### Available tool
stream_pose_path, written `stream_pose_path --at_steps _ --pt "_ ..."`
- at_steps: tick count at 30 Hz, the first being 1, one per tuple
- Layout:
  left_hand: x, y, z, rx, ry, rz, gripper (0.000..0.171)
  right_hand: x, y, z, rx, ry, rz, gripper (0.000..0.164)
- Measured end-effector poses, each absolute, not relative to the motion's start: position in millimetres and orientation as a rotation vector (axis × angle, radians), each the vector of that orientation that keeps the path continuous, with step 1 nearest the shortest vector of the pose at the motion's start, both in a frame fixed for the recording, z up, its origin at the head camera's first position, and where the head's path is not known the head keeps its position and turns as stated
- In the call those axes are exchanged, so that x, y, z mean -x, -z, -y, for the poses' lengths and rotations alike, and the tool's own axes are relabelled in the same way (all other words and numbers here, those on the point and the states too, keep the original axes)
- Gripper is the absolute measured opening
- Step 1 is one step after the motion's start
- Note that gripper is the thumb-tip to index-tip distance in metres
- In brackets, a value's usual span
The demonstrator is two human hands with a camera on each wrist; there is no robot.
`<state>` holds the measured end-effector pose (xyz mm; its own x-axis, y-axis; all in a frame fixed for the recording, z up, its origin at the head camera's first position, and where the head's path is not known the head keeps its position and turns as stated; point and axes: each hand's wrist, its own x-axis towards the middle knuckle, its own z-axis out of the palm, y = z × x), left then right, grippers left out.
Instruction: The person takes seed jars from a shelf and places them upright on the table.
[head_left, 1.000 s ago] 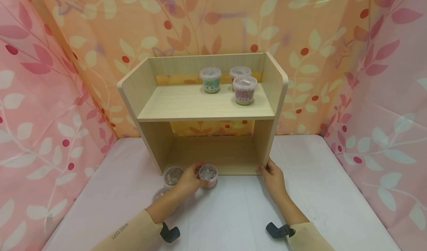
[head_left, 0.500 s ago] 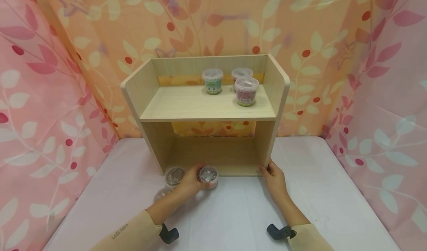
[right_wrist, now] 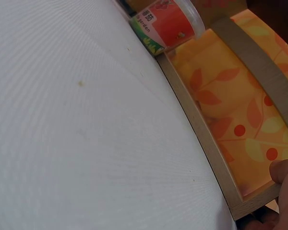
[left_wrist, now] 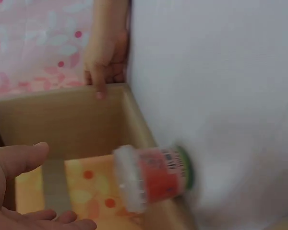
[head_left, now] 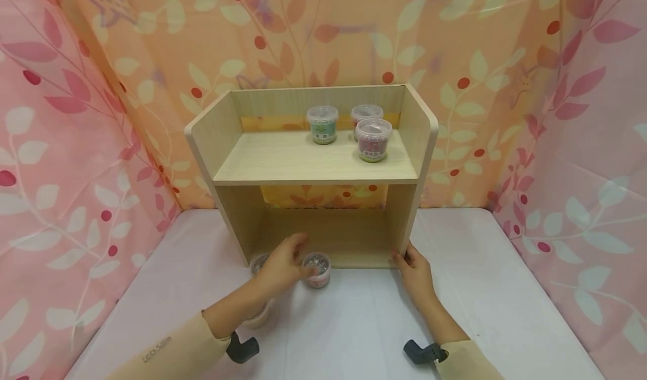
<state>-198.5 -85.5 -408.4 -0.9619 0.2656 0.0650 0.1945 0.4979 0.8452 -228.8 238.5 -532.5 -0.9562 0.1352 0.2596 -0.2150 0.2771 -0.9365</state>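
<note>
A small clear-lidded tub with a red label (head_left: 317,278) stands on the table at the front edge of a pale wooden shelf (head_left: 313,182). Just left of it is my left hand (head_left: 279,263), fingers spread and apart from the tub; the left wrist view shows a gap between the fingers (left_wrist: 62,216) and the red-labelled tub (left_wrist: 161,176). My right hand (head_left: 417,276) grips the lower front edge of the shelf's right side panel, thumb inside. Two more tubs sit at the left, a rear tub (head_left: 259,262) and a nearer tub (head_left: 258,317), both partly hidden by my left arm.
On the upper board stand a green-labelled tub (head_left: 322,126), a purple-labelled tub (head_left: 373,141) and another lidded tub (head_left: 367,110) partly behind it. Side panels and a low back rail bound the shelf. A white cloth covers the table (head_left: 364,329); patterned curtains (head_left: 323,32) hang around.
My left hand has let go of the red-labelled tub and drawn away up and to the left. The tub stays in place. My right hand keeps its grip on the shelf.
</note>
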Motion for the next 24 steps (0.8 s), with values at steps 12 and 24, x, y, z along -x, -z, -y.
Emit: stream_pose_path --at_steps 12,24 --pt "177 315 91 -0.591 -1.496 -2.576 0.065 216 513 -232 -0.103 -1.767 2.265 0.053" --pt "183 233 94 -0.729 -1.554 -2.604 0.04 226 530 -238 -0.085 -1.717 2.269 0.054"
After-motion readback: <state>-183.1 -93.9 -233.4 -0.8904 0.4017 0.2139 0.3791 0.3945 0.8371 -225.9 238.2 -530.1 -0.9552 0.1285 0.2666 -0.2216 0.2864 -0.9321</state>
